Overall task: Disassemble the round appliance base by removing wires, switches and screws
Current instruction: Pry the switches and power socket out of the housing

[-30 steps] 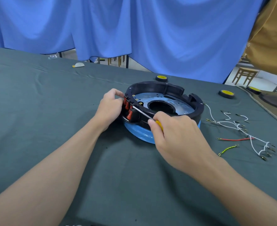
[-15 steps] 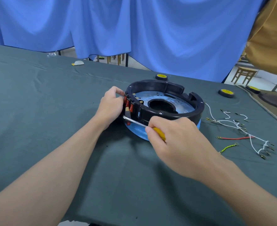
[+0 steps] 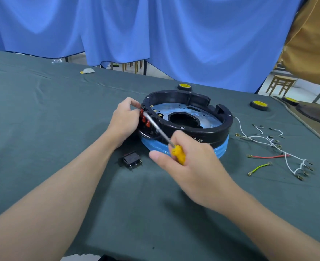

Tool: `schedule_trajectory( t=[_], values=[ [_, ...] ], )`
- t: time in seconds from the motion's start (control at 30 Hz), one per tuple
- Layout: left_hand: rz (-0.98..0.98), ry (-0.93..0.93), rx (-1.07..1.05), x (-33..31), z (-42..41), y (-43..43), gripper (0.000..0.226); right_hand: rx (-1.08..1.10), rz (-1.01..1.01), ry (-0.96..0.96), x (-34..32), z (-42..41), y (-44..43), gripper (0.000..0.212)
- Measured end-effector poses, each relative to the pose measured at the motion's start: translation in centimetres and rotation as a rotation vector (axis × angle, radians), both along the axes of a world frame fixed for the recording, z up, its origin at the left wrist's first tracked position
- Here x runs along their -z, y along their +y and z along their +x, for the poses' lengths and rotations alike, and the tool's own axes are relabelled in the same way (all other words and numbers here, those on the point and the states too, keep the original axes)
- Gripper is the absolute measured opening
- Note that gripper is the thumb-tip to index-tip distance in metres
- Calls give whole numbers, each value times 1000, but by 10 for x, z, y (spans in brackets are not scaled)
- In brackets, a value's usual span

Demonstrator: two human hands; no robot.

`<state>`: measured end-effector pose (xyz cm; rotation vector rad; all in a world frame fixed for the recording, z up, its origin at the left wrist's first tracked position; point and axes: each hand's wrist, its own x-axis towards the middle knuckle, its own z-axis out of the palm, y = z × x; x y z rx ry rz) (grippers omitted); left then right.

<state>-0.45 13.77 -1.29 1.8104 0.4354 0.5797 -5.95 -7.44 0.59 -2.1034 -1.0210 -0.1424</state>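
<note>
A black switch [image 3: 132, 160] has come loose since the earlier frame and lies on the cloth [image 3: 42, 129] just before the round base [image 3: 202, 129]. Right hand [image 3: 191, 164] grasps the screwdriver [image 3: 178, 154], tip at the base's red switches [image 3: 145, 120]. Left hand [image 3: 124, 119] pinches the rim there.

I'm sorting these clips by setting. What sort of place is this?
Probably a makeshift workbench in a curtained-off room, not a kitchen: a table under dark green cloth, blue curtains hung behind it, and a wooden stool beyond.
</note>
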Motion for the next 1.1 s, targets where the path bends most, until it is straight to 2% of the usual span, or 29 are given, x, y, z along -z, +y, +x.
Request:
schedule_trajectory(
  t=[0.1,0.3,0.43,0.53,0.6,0.67,0.83,0.97,1.1],
  values=[
    [-26,-17,-39,1,0,0,13,38,0,-72,8,-4,26,51],
    [-105,-54,-180,1,1,9,25,183,-119,-88,24,-12,63,59],
    [-122,-45,-192,1,2,14,23,181,-148,-98,20,-10,70,52],
    [-113,-38,-201,2,4,15,22,63,-123,-68,10,-9,47,41],
    [-105,-32,-203,2,5,15,20,-38,-90,-57,2,-7,17,41],
    [-99,-29,-207,2,7,14,18,-48,-17,-19,-9,-2,-18,39],
    [-103,-25,-201,2,6,12,16,141,83,115,-35,44,-85,50],
    [-102,-27,-194,3,3,14,14,324,-67,134,-28,90,-114,50],
    [-107,-46,-184,6,4,16,13,372,-192,106,-14,115,-120,47]
  ],
)
